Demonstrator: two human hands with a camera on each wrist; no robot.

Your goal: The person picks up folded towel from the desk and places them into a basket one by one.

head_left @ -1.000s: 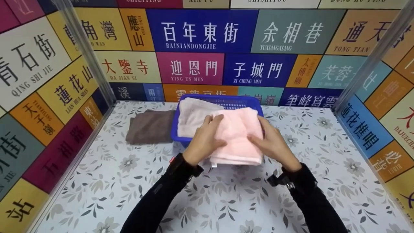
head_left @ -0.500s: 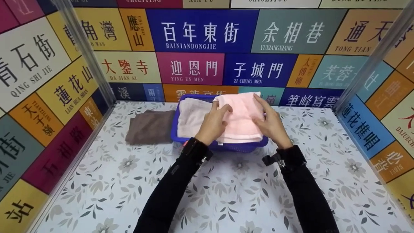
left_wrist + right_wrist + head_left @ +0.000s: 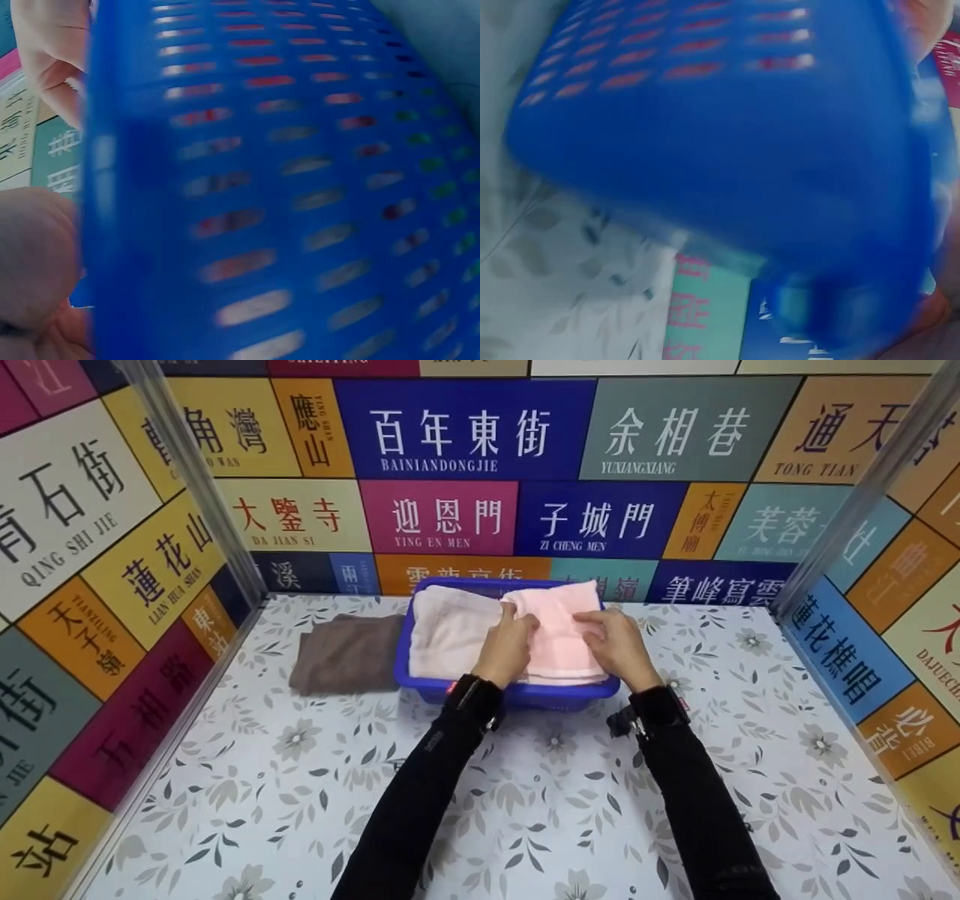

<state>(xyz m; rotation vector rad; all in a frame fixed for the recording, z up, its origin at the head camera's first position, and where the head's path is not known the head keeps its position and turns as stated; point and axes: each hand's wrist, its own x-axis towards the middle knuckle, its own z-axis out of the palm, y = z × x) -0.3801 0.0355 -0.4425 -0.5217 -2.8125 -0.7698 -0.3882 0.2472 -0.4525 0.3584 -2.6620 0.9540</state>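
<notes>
Head looks down — wrists hug the basket.

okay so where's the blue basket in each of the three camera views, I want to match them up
Head: the blue basket sits at the centre on the table, holding a white towel and a pink towel.
Left wrist: its slotted wall fills nearly the whole frame, blurred.
Right wrist: its wall fills the upper and middle frame, blurred.
Shared landmark: the rows of slots in the basket wall, in both wrist views.
</notes>
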